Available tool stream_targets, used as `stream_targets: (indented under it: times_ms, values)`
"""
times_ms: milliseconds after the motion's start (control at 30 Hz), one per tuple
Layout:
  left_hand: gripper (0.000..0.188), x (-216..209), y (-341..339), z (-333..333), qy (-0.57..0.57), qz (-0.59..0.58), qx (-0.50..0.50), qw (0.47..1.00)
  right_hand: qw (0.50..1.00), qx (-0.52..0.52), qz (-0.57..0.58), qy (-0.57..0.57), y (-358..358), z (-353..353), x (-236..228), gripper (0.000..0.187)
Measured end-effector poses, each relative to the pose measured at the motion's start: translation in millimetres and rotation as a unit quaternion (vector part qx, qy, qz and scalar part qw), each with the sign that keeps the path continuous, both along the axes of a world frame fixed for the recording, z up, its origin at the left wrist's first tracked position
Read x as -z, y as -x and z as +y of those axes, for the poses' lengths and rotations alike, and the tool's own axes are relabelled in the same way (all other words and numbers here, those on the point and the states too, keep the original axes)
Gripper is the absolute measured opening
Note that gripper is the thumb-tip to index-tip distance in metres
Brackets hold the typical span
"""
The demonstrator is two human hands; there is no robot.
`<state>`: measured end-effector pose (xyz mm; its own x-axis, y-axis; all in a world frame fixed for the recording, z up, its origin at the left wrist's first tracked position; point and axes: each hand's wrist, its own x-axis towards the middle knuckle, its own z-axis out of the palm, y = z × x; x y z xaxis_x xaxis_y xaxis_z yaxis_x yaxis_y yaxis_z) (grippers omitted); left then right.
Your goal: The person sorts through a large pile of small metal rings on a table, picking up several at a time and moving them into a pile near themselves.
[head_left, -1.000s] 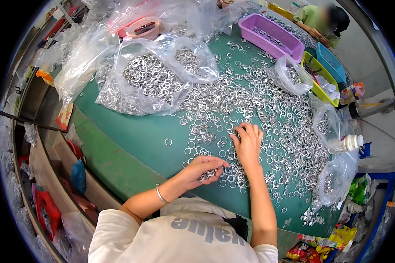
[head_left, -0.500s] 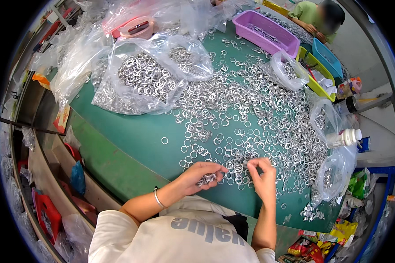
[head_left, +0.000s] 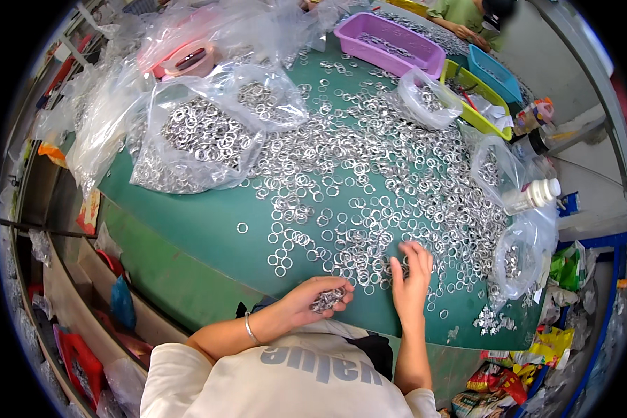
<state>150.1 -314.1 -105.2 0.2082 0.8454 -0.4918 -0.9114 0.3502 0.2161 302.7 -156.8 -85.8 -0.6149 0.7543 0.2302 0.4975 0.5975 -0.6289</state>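
Observation:
My left hand [head_left: 318, 298], with a silver bangle at its wrist, is curled around a clump of small silver metal rings [head_left: 328, 300] just over the table's near edge. To its right, my right hand [head_left: 412, 273] reaches over the loose silver rings [head_left: 361, 252] with its fingers apart and nothing seen between them. Those rings lie scattered singly and in small heaps in front of both hands. Farther off they thicken into a broad pile [head_left: 432, 164] that spreads along the right side of the green table [head_left: 195, 233].
Clear plastic bags of rings [head_left: 205, 143] stand at the far left. Purple [head_left: 390, 59], yellow-green [head_left: 481, 118] and blue baskets [head_left: 494, 75] line the far right. A white bottle [head_left: 533, 196] lies at the right edge. A person in green [head_left: 467, 24] sits across the table.
My right hand's pinched fingers have spread apart. My left hand has turned, showing more of the rings it holds. The whole view has shifted a little.

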Motion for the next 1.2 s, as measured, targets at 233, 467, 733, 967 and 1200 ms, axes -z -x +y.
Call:
stream_targets:
  times_ms: [233,467,733,967,1200]
  values:
    - [0.05,2,-6,3,-0.006,-0.044,-0.018,0.999,0.986,-0.142,-0.086,-0.021,7,-25,19,0.053]
    - [0.043,4,-7,3,-0.011,0.03,0.012,0.999,0.974,0.165,-0.114,-0.108,-30,27,21,0.044]
    - [0.047,0,-10,4,-0.031,-0.008,0.01,0.999,0.993,0.003,-0.11,-0.04,2,4,35,0.059]
    - [0.036,-5,-9,2,0.038,0.042,-0.015,0.998,0.973,-0.209,-0.099,0.008,-11,-22,7,0.045]
    - [0.026,3,-7,-4,-0.01,0.041,-0.013,0.999,0.982,-0.185,-0.032,0.033,-42,-20,-7,0.024]
